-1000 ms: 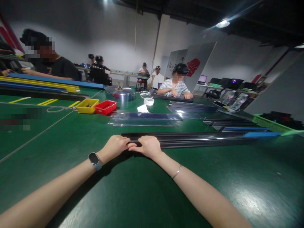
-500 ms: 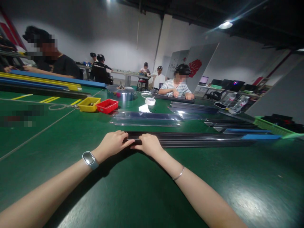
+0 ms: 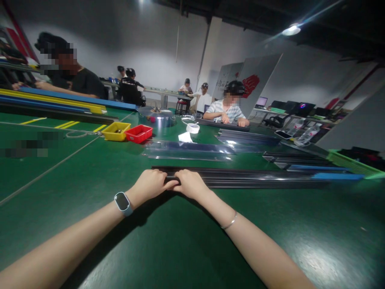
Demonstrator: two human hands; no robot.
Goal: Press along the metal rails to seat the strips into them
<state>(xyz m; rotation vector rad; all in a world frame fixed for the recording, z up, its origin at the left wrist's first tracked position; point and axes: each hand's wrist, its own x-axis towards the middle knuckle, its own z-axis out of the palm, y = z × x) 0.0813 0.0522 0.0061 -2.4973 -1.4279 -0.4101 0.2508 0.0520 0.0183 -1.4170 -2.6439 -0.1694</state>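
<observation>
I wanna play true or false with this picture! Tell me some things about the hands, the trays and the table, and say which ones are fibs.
1. The left hand and the right hand are both on the long black rail. True.
2. The watch is on the right arm. False: it is on the left arm.
3. The red tray is beside the yellow tray. True.
4. The tabletop is orange. False: it is green.
5. The white roll is inside the red tray. False: it lies on the table, outside both trays.
</observation>
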